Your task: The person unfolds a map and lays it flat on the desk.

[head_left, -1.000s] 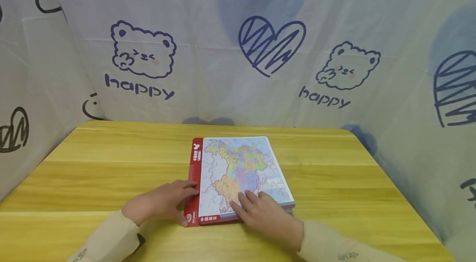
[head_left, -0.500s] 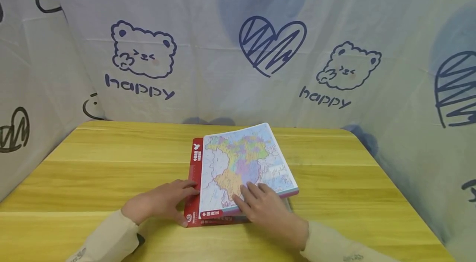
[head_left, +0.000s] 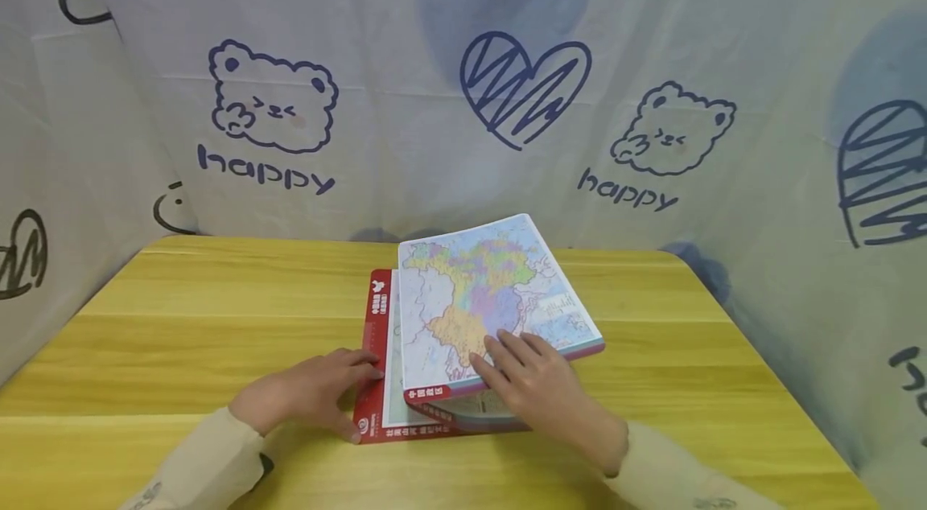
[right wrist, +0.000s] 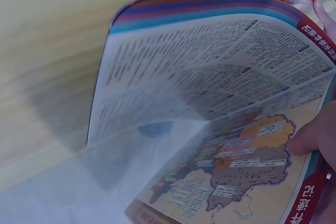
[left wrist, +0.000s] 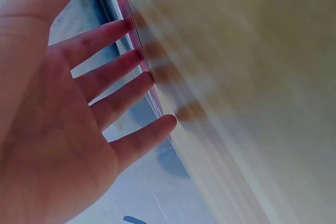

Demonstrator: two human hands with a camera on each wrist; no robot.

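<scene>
My right hand (head_left: 554, 393) pinches the near edge of a map sheet (head_left: 471, 285), its fingers on the printed face. The thumb (right wrist: 310, 137) lies against the underside in the right wrist view, where another printed map and a page of small text (right wrist: 178, 61) show. The sheet is raised and tilted over a lower map sheet with a red border (head_left: 371, 365), and coloured page edges fan out beneath it. My left hand (head_left: 304, 393) rests at that red border. Its fingers (left wrist: 126, 98) are fairly straight and spread, tips touching the edge of the stack.
All of this lies on a yellow wood-grain table (head_left: 217, 317). A pale cloth (head_left: 405, 140) printed with bears and hearts hangs behind it and along both sides.
My right hand has lifted the top map sheet and carried it up and to the right, baring more of the red-bordered sheet below. My left hand has stayed at the red border.
</scene>
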